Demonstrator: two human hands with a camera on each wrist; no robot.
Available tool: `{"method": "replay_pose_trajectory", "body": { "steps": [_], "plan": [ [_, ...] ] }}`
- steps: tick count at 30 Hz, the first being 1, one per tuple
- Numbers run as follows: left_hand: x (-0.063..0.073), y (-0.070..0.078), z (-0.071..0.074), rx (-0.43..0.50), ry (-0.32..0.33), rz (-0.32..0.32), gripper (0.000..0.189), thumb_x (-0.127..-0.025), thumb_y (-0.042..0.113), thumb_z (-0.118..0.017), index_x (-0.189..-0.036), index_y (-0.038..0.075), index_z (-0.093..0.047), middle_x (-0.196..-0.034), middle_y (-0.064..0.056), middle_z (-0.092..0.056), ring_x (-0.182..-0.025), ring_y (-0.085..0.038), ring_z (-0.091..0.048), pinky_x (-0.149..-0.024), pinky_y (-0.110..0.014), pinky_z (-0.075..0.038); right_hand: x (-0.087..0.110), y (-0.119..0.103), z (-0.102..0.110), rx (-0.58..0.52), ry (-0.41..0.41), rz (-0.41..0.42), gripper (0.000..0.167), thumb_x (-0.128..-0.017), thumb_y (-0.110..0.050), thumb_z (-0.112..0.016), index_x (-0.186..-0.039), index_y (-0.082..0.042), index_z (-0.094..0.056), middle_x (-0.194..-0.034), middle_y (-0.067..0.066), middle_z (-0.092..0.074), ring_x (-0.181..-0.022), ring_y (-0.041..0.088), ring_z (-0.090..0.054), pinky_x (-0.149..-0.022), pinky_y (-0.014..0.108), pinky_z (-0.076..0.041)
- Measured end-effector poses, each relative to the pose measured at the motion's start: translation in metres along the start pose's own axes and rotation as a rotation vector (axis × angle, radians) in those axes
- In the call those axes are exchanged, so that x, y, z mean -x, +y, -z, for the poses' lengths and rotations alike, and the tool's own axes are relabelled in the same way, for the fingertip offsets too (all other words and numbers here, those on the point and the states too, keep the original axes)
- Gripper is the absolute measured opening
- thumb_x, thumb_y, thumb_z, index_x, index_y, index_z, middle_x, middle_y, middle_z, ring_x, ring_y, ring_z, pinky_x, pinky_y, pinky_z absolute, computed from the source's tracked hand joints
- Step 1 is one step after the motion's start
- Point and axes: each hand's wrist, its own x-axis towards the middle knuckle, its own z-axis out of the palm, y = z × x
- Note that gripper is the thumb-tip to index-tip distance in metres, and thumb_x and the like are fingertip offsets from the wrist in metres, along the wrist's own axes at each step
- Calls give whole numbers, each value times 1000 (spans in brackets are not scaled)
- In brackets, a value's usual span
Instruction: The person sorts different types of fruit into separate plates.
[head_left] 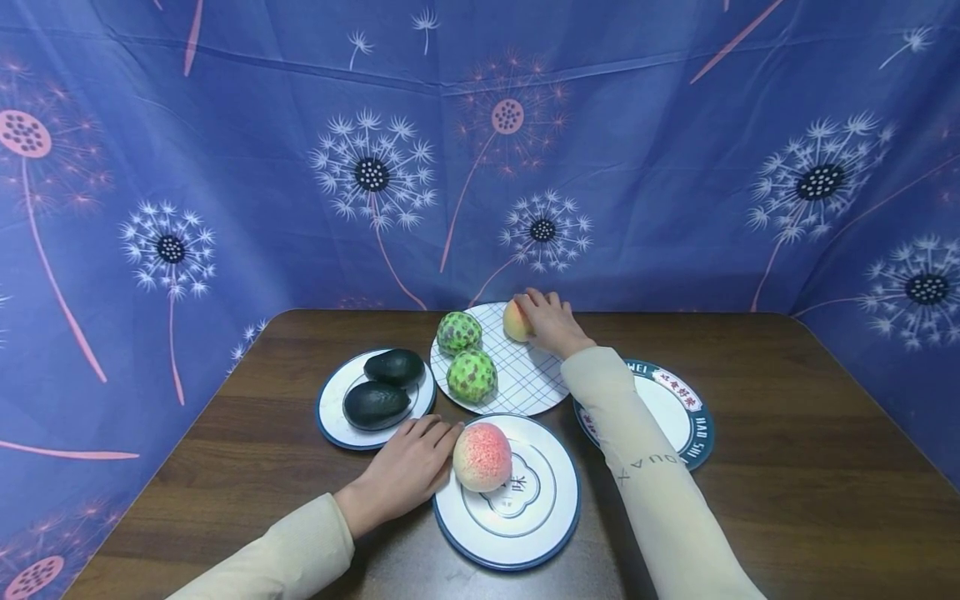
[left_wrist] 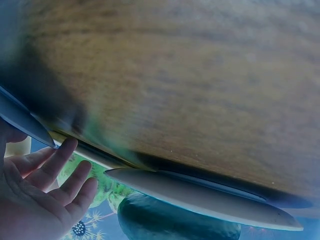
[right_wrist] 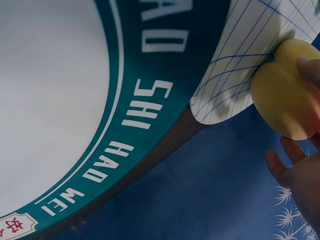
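My right hand (head_left: 551,323) grips a yellow peach (head_left: 516,322) at the far right part of a white plate with blue grid lines (head_left: 536,387). In the right wrist view the thumb and fingers lie on either side of that peach (right_wrist: 285,90). My left hand (head_left: 405,467) rests against the left rim of the front white plate (head_left: 540,521), its fingers loosely extended. A pink-and-cream peach (head_left: 482,457) sits on that front plate, close to the left fingertips. Two green, dark-spotted round fruits (head_left: 472,375) lie on the left of the grid plate.
A blue-rimmed plate (head_left: 330,421) at left carries two dark green avocados (head_left: 375,405). To the right, partly behind my right sleeve, lies a white plate with a teal lettered rim (head_left: 701,433). Everything stands on a brown wooden table (head_left: 795,467) before a blue dandelion-patterned cloth (head_left: 645,167).
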Motion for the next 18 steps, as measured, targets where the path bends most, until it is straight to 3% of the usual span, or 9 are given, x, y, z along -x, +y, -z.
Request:
{"method": "replay_pose_trajectory", "body": {
  "steps": [18],
  "plan": [
    [0,0,-1,-1,-4,5,49,-92,39,-46,-134,13,-44,-128,-6,-54,-122,-25,-47,-100,-44,-40,0,0,-4,-49,-1,-6,73,-80,-15,-69,-141,-9,-28,-140,21,-28,-123,43,-34,-99,56,-33]
  ]
}}
